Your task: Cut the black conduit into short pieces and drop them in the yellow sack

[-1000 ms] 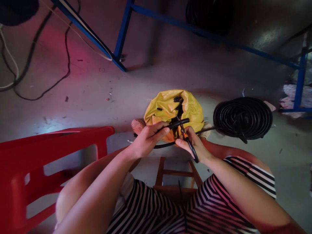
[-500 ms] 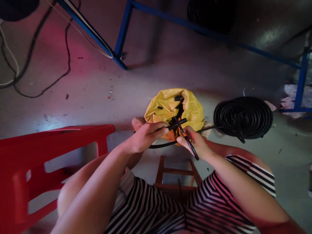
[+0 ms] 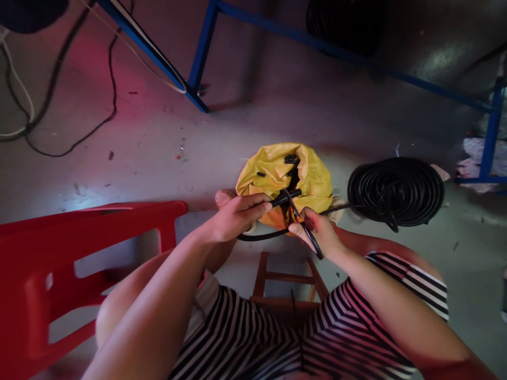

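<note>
My left hand (image 3: 243, 211) is closed around a black ribbed tube (image 3: 281, 200), whose free end points right over the yellow bag (image 3: 315, 174). Scissors (image 3: 310, 241) with dark handles are gripped in my right hand (image 3: 321, 232). Their blades cross the tube a short way from its free end; I cannot tell whether they bite into it. Several short black tube pieces (image 3: 291, 158) lie on the bag's folds, and one more sits to their left. From my left hand the tube loops under and runs right towards a large black coil (image 3: 396, 191).
A red plastic stool (image 3: 99, 221) stands at the left, and a small wooden stool (image 3: 289, 278) is between my legs. Blue metal frame bars (image 3: 253, 20) cross the far side. Loose cables (image 3: 113, 79) trail over the floor at the upper left.
My left hand has shifted slightly left with the tube, so a little less of its end sticks out past the scissors. The right hand has barely moved.
</note>
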A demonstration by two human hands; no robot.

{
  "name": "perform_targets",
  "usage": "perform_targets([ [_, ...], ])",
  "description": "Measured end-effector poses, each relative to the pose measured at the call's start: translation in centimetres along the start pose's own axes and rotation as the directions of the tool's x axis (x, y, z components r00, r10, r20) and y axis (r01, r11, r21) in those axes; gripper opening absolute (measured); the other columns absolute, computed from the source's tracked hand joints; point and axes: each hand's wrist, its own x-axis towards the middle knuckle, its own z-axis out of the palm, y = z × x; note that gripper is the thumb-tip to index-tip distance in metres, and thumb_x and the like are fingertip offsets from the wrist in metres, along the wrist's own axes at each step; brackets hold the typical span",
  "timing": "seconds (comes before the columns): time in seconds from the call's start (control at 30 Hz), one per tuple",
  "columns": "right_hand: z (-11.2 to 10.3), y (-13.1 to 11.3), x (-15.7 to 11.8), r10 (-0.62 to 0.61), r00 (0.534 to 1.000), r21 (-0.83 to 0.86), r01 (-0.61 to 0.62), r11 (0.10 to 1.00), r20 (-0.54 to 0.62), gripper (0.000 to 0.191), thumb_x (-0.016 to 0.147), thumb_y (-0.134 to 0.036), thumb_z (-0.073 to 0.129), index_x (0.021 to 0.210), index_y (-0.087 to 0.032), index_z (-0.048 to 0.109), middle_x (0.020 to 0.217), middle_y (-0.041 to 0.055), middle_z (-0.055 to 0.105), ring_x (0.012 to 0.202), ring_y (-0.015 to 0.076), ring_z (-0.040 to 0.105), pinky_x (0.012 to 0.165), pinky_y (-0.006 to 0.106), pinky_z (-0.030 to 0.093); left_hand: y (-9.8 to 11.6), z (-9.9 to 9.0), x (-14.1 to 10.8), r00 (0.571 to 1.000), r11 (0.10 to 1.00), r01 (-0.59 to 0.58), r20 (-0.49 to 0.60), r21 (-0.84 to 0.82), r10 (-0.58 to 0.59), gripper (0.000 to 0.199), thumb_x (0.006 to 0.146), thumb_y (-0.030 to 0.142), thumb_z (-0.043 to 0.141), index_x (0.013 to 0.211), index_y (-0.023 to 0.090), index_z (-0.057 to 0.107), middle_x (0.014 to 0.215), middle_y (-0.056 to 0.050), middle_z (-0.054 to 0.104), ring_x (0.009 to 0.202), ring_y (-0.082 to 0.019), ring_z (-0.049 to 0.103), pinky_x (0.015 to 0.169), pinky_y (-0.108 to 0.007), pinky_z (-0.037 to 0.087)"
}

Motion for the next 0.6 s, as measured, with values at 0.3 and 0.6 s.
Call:
perform_targets([
  [0.3, -0.1, 0.6, -0.6, 0.088, 0.994, 0.017, -0.089, 0.996, 0.063, 0.061, 0.076, -0.079, 0.071, 0.076, -0.024, 0.043, 0.052, -0.0063, 0.05, 0.042, 0.0129, 0.053, 0.042, 0.023, 0.034, -2.5, 1.7, -0.2, 0.993, 0.958, 0.116, 0.057, -0.263, -0.105, 0.036, 0.1, 0.054, 0.055, 0.092, 0.019, 0.057, 0.059, 0.005, 0.043, 0.049, -0.01, 0.039, 0.048, -0.023, 0.032],
  [0.6, 0.5, 2.0, -1.1, 0.215, 0.97, -0.015, -0.215, 0.976, 0.112, 0.064, 0.071, -0.082, 0.071, 0.077, -0.025, 0.045, 0.054, -0.0073, 0.048, 0.042, 0.0131, 0.052, 0.038, 0.023, 0.034, -4.4, 3.2, -0.7, 0.959, 0.91, 0.272, 0.171, -0.312, -0.228, 0.041, 0.099, 0.059, 0.054, 0.087, 0.02, 0.049, 0.065, 0.005, 0.041, 0.049, -0.007, 0.032, 0.044, -0.02, 0.026],
])
